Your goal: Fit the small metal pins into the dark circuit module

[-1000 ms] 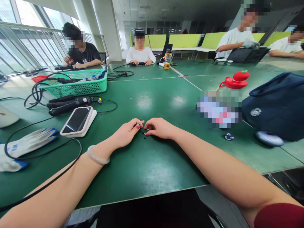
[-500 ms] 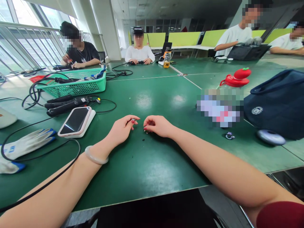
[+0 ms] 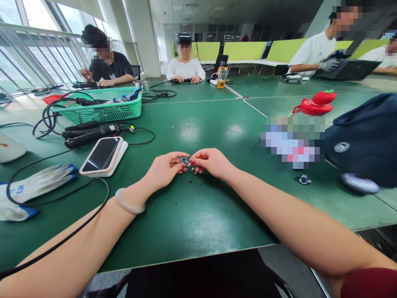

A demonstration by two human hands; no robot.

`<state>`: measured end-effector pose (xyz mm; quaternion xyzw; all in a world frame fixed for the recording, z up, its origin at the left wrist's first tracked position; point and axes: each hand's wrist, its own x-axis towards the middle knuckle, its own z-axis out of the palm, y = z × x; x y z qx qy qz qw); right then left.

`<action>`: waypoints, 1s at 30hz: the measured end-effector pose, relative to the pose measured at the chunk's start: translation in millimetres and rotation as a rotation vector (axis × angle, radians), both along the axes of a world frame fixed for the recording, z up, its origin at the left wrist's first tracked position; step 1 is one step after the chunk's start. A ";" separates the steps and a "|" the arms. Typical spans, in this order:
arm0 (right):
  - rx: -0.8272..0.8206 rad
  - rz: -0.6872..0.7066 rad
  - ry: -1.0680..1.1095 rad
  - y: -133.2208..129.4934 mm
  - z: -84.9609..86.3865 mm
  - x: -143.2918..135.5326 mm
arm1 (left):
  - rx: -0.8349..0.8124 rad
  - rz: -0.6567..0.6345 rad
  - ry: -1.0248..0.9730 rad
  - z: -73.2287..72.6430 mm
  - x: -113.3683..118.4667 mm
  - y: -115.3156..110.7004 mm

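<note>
My left hand (image 3: 166, 169), with a pale bangle (image 3: 130, 202) on the wrist, pinches a small dark square piece with pale marks (image 3: 183, 160), which looks like a tiny circuit board. My right hand (image 3: 212, 161) meets it from the right. Its thumb and forefinger pinch a tiny pale bit (image 3: 189, 164) close against the dark piece; whether the two touch, I cannot tell. Under the right fingers lie a few small pale bits (image 3: 194, 170), partly hidden. Nearer to me a tiny black piece (image 3: 190, 182) rests on the green table (image 3: 198, 223).
Left: a phone (image 3: 102, 155), a work glove (image 3: 46, 182), black cable and tools (image 3: 89, 134), a green basket (image 3: 105, 111). Right: a red-lidded bottle (image 3: 314, 105), a navy bag (image 3: 366, 136), a small shiny object (image 3: 304, 179), a rounded pale object (image 3: 359, 183). Several people sit or stand beyond.
My hands have come together, the right fingers now at the dark piece in my left hand. That piece has turned and shows more of its face. The view has shifted slightly left.
</note>
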<state>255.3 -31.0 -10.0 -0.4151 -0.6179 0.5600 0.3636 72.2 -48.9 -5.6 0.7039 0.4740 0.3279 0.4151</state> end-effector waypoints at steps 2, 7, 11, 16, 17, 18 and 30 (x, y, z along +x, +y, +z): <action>0.035 -0.026 -0.039 -1.0 1.1 -0.2 | 0.057 -0.002 0.097 2.5 -0.5 -1.8; 0.093 -0.058 -0.109 -1.2 1.3 0.4 | 0.199 0.017 0.266 6.2 -0.3 -4.3; 0.136 -0.064 -0.143 0.0 -2.0 1.0 | 0.238 0.008 0.296 7.0 0.9 -5.6; 0.276 -0.069 -0.258 -3.0 -1.8 0.7 | 0.270 -0.004 0.336 7.8 1.0 -6.5; 0.316 -0.075 -0.294 -4.2 -0.7 0.5 | 0.277 -0.006 0.340 7.8 1.0 -6.6; 0.355 -0.084 -0.327 -5.4 0.5 0.2 | 0.282 -0.010 0.341 7.8 1.0 -6.7; 0.555 -0.044 -0.497 -8.7 4.2 -0.6 | 0.270 -0.063 0.277 10.8 2.1 -9.4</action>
